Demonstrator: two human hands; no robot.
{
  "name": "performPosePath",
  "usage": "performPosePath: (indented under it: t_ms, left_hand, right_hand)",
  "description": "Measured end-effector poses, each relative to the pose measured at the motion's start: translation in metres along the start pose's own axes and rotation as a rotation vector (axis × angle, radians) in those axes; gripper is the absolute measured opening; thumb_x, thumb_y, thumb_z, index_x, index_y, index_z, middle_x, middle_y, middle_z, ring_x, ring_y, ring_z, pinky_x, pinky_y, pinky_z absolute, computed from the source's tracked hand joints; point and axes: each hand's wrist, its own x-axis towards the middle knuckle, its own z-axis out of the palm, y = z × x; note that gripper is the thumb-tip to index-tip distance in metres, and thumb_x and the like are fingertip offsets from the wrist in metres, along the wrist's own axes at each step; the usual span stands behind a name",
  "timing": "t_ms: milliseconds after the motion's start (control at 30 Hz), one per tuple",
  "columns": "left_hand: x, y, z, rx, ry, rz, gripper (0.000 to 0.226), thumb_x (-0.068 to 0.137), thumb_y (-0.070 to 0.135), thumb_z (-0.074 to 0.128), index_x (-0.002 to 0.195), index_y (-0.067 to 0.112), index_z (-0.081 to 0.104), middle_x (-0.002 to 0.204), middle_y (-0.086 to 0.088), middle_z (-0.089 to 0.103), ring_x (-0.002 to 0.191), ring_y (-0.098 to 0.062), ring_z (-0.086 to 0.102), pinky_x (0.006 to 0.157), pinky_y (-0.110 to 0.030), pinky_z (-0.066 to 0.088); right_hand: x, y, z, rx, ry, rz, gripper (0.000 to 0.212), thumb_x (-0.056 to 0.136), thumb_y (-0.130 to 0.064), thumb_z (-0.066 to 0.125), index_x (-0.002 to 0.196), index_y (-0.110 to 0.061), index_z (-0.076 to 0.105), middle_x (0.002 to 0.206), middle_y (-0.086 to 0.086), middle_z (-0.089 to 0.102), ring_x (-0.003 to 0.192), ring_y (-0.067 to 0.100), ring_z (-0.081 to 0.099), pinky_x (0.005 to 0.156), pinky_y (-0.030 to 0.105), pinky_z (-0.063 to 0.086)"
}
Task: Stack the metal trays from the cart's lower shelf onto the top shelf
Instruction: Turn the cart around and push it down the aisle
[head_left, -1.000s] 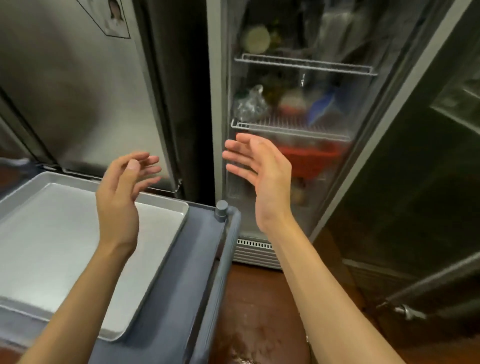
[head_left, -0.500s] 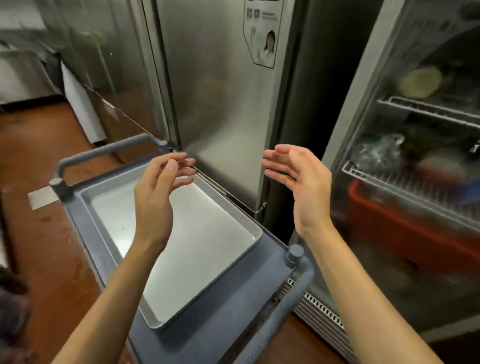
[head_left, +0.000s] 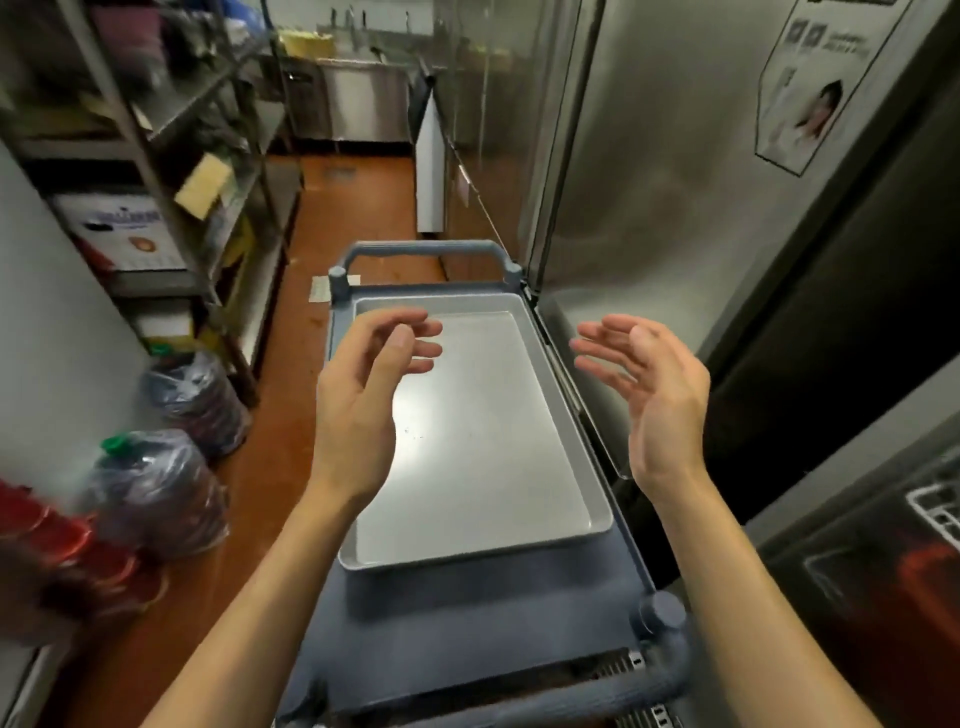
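Note:
A shallow metal tray (head_left: 483, 447) lies flat on the top shelf of a blue-grey cart (head_left: 467, 623), towards its far end. My left hand (head_left: 363, 395) hovers above the tray's left part, fingers loosely curled and empty. My right hand (head_left: 654, 395) is raised past the cart's right edge, palm turned inwards, fingers spread, holding nothing. The cart's lower shelf is hidden beneath the top shelf.
A steel refrigerator door (head_left: 649, 156) stands close on the cart's right. Metal shelving (head_left: 171, 182) with boxes lines the left side, with bagged bottles (head_left: 161, 493) on the orange floor (head_left: 337, 218) beside it. The cart's far handle (head_left: 426, 249) points down the narrow aisle.
The view has swung left, from the glass-door fridge to looking straight along the cart. Both hands stayed raised and empty, and the tray has not moved on the shelf.

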Motion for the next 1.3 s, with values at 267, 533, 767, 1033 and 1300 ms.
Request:
performPosePath:
  t_ms: [267, 533, 767, 1033, 1300]
  left_hand:
    - [-0.085, -0.043, 0.027, 0.106, 0.156, -0.194, 0.022, 0.095, 0.034, 0.051, 0.106, 0.023, 0.067, 0.104, -0.004, 0.073, 0.093, -0.025, 0.070, 0.082, -0.037, 0.057]
    - [-0.187, -0.119, 0.024, 0.437, 0.021, -0.453, 0.017, 0.087, 0.053, 0.055, 0.096, 0.041, 0.063, 0.093, 0.008, 0.072, 0.088, -0.008, 0.066, 0.077, -0.026, 0.049]
    - [-0.252, -0.146, 0.007, 1.183, -0.397, -0.370, 0.033, 0.093, 0.049, 0.049, 0.073, 0.023, 0.058, 0.078, -0.001, 0.070, 0.078, -0.025, 0.066, 0.061, -0.035, 0.046]
    - [-0.256, -0.137, -0.004, 1.417, -0.357, -0.482, 0.045, 0.093, 0.044, 0.048, 0.059, 0.014, 0.051, 0.063, -0.012, 0.070, 0.063, -0.035, 0.068, 0.051, -0.033, 0.039]
    - [-0.239, -0.148, -0.004, 1.423, -0.357, -0.467, 0.037, 0.079, 0.037, 0.051, 0.050, 0.014, 0.046, 0.047, -0.009, 0.063, 0.041, -0.032, 0.061, 0.039, -0.027, 0.038]
  right_hand:
    - [-0.007, 0.034, -0.057, -0.017, -0.217, 0.131, 0.028, 0.091, -0.021, 0.050, 0.102, -0.001, 0.067, 0.100, 0.021, 0.071, 0.092, 0.035, 0.070, 0.080, 0.041, 0.057]
    - [-0.096, 0.118, -0.098, -0.370, -0.386, 0.395, 0.010, 0.093, -0.015, 0.060, 0.091, -0.014, 0.070, 0.089, 0.008, 0.074, 0.084, 0.026, 0.070, 0.081, 0.050, 0.056]
    - [-0.175, 0.156, -0.131, -1.310, -0.707, 0.162, 0.030, 0.089, -0.047, 0.049, 0.080, -0.024, 0.066, 0.078, 0.002, 0.073, 0.075, 0.027, 0.067, 0.062, 0.035, 0.046]
    - [-0.190, 0.159, -0.124, -1.483, -0.688, -0.126, 0.031, 0.082, -0.030, 0.054, 0.053, -0.017, 0.054, 0.048, 0.003, 0.062, 0.039, 0.027, 0.058, 0.043, 0.026, 0.026]
    - [-0.176, 0.175, -0.119, -1.499, -0.606, -0.176, 0.034, 0.081, -0.034, 0.046, 0.051, -0.018, 0.048, 0.046, 0.000, 0.058, 0.039, 0.024, 0.056, 0.040, 0.025, 0.030]
